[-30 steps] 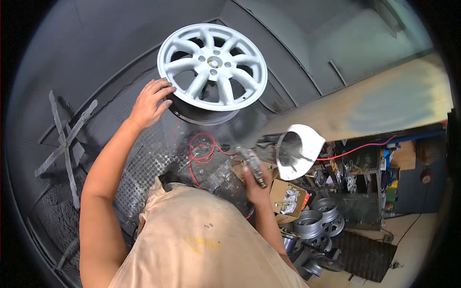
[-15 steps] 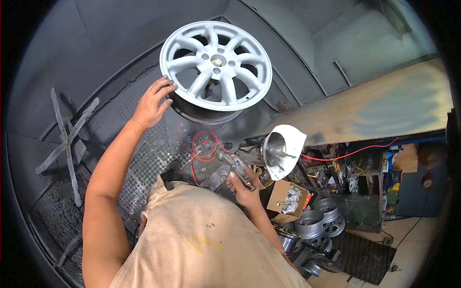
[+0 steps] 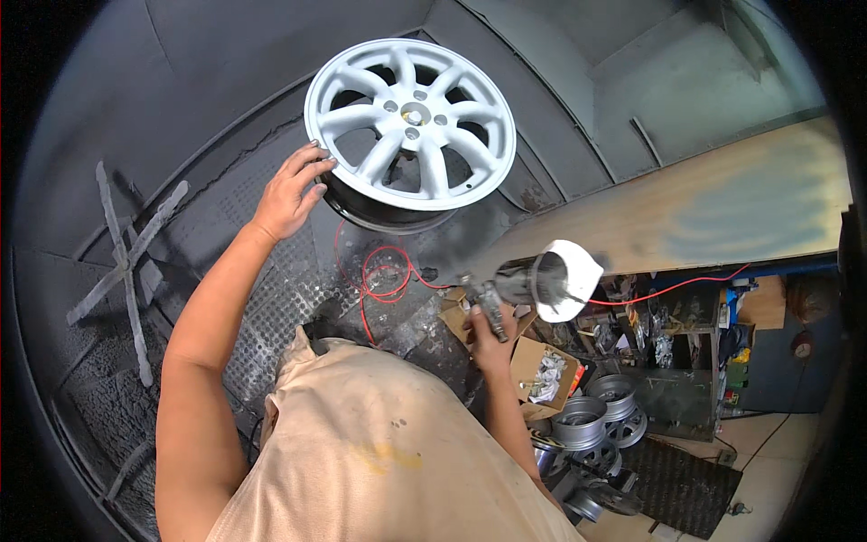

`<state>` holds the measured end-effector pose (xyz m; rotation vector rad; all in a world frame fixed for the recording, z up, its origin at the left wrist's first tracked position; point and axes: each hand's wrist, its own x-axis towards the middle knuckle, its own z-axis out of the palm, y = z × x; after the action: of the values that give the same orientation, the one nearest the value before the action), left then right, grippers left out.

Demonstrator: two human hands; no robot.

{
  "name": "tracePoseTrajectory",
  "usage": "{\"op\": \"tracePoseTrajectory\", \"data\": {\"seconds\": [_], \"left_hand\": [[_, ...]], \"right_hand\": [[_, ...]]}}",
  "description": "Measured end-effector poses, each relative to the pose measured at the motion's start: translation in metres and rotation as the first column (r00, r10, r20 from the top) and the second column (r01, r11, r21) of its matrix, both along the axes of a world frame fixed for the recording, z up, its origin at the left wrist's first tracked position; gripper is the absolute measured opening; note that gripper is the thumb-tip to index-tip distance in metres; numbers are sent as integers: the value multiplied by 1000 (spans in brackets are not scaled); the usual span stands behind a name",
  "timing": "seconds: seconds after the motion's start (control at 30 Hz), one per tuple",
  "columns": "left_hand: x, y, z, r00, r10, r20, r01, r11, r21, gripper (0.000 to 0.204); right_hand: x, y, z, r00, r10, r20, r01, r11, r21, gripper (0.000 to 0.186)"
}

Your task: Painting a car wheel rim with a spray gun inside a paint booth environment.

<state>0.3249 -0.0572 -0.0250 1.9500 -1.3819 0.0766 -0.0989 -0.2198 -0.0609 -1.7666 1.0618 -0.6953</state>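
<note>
A white-painted alloy wheel (image 3: 384,155) with several spokes lies face up at the top middle, raised above the floor; its support is mostly hidden. My left hand (image 3: 289,196) is at the wheel's near left edge, fingers stretched out and fingertips against the rim. On the right, my right hand (image 3: 492,345) is closed around a spray gun (image 3: 485,303), held apart from the wheel. The gun's dark cup (image 3: 522,282) points to the right, with a white paper-like collar (image 3: 582,282) around its mouth.
A thin red hose (image 3: 386,249) coils on the grimy floor below the wheel. A grey-coated cross-shaped stand (image 3: 122,266) is at left. On the right are a cardboard box (image 3: 526,366), several bare wheels (image 3: 580,423), a cluttered shelf and a paint-stained board (image 3: 632,230).
My right hand and the spray gun have shifted to the right, away from the wheel. My left hand stays at the rim, and the wheel appears slightly further right.
</note>
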Motion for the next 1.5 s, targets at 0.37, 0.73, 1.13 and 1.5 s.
{"op": "tracePoseTrajectory", "data": {"seconds": [0.37,0.73,1.13,1.5], "left_hand": [[51,-9,11,997,-29,72,25,998,57,35],[-28,-25,42,957,-101,271,104,995,2,39],[-15,-26,13,988,-51,145,47,998,32,37],[-7,-33,4,996,-76,36,76,997,-20,36]], "right_hand": [[26,33,32,983,173,56,-182,914,363,45],[-16,3,32,997,-51,49,48,997,53,30],[18,14,35,995,95,20,-97,957,273,42],[-5,-16,3,999,41,36,-48,973,225,42]]}}
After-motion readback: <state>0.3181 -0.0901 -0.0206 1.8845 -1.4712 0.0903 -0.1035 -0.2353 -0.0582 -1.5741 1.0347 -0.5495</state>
